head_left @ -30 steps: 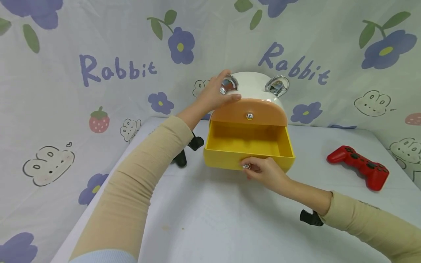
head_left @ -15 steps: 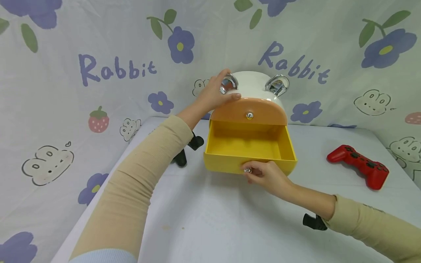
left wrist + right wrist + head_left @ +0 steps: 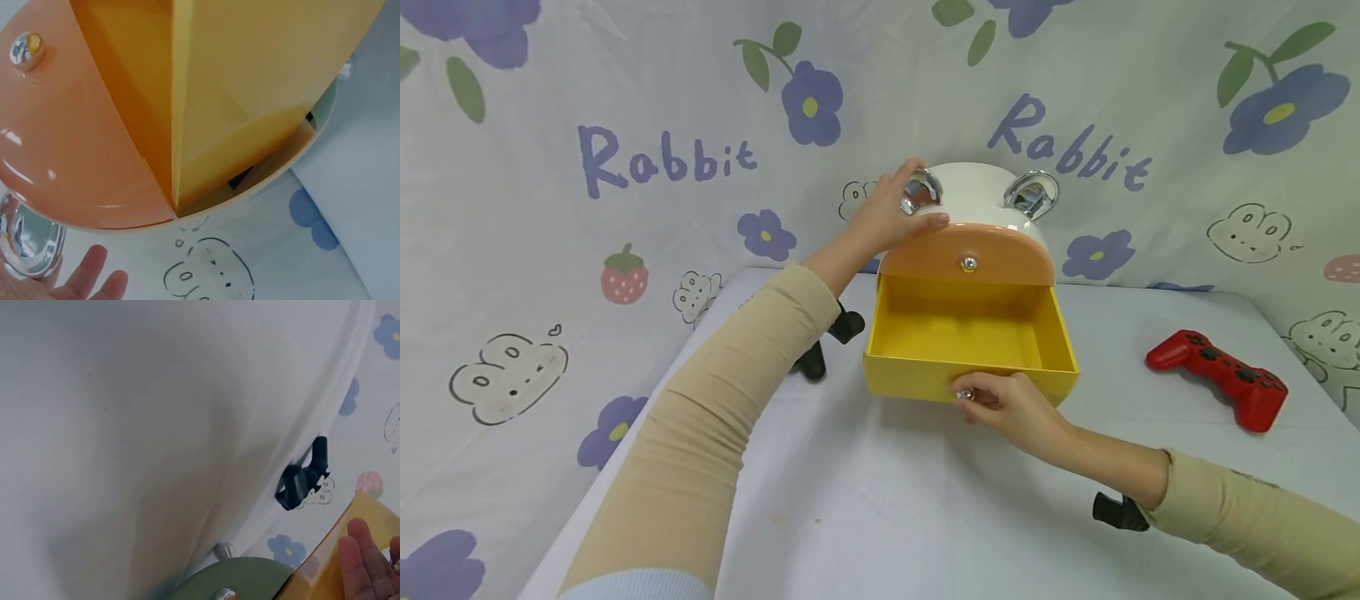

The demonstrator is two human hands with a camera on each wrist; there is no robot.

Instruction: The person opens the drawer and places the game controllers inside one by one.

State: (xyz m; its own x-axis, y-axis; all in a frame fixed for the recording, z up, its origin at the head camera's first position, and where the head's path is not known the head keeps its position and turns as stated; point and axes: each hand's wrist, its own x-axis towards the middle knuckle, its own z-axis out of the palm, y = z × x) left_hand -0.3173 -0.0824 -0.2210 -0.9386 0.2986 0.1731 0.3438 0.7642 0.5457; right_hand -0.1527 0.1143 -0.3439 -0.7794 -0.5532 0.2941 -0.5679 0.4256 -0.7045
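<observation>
Animal-shaped storage box on the bench, its yellow drawer standing well out towards us under the orange front. Our left hand is at the box's left chrome ear, thumb on the white shell, the rest behind; the fingers seen from the left wrist lie apart and fairly straight – a brace, we judge, rather than a grip. Our right hand has thumb and forefinger narrowed on the drawer's chrome knob.

Step in hand, as we read it: drawing the drawer out, and most of the way done, since the inside lies in plain view. The next move calls for care at the knob: a level pull or an easy release, with the left hand pressing back so the box cannot tip or slide. Too hard a tug might bring the drawer off its seat.

Red game controller lies well apart to the right; what looks like a black one sits left, mostly hidden behind our sleeve in the head view
</observation>
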